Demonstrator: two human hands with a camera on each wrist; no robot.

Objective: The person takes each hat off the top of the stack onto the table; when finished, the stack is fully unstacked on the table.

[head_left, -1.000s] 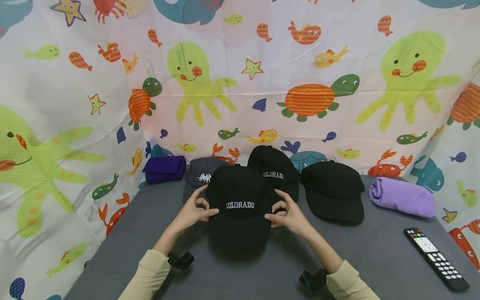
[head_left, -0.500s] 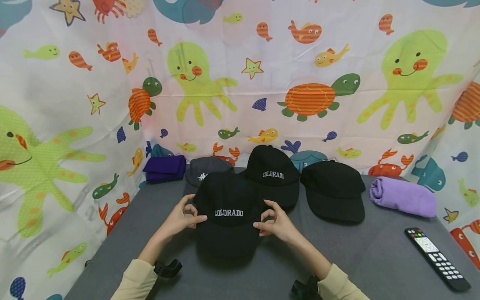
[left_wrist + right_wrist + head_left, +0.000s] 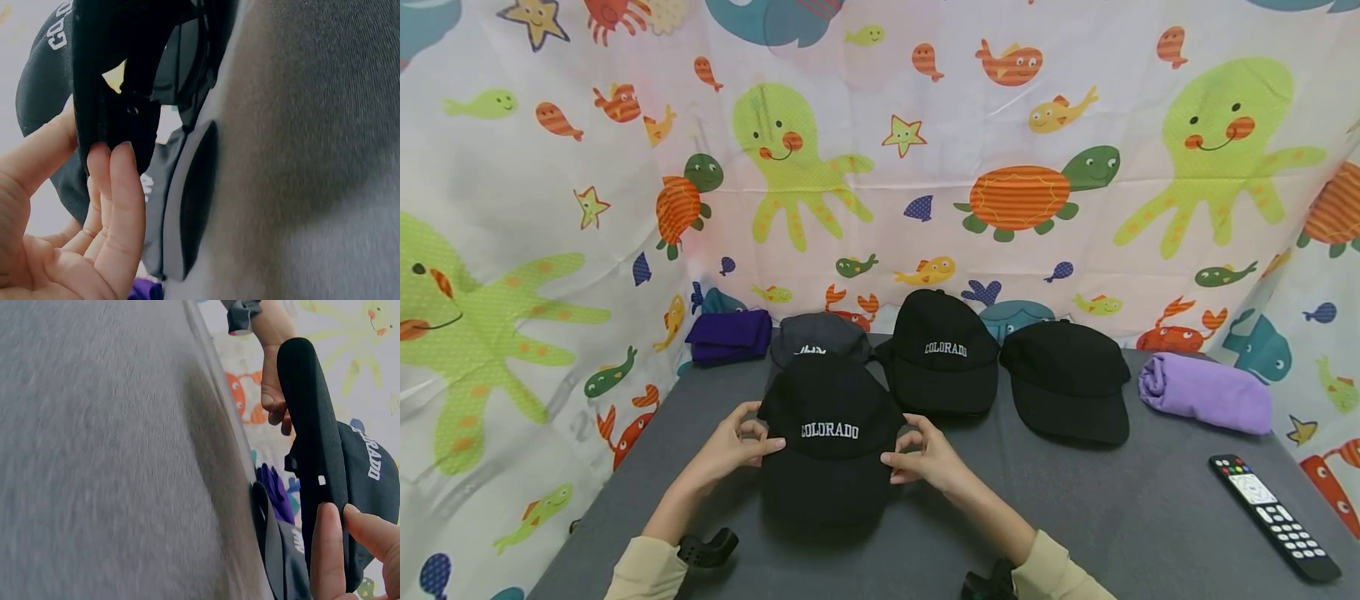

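Note:
A black baseball cap [image 3: 829, 408] with white COLORADO lettering is held up in front of me, brim toward me. My left hand [image 3: 735, 446] pinches its left side where brim meets crown, thumb in front. On the opposite side my right hand [image 3: 927, 457] pinches it the same way. In the left wrist view, fingertips [image 3: 125, 162] press the underside of the brim, and the cap's back strap shows beyond. The right wrist view has the brim [image 3: 312, 419] edge-on, apart from the grey table. Behind the held cap, a dark grey cap [image 3: 823, 333] with white lettering is partly hidden.
Another black COLORADO cap [image 3: 943, 354] and a plain black cap [image 3: 1066, 379] stand in the back row. Folded purple cloth [image 3: 728, 337] lies at back left, a rolled lilac cloth [image 3: 1206, 393] at back right. A remote control [image 3: 1273, 517] rests on the right of the table [image 3: 1120, 517].
Both hands have carried the black cap left and slightly down, toward the front of the grey cap. More of the COLORADO cap behind now shows. Both hands keep their pinch.

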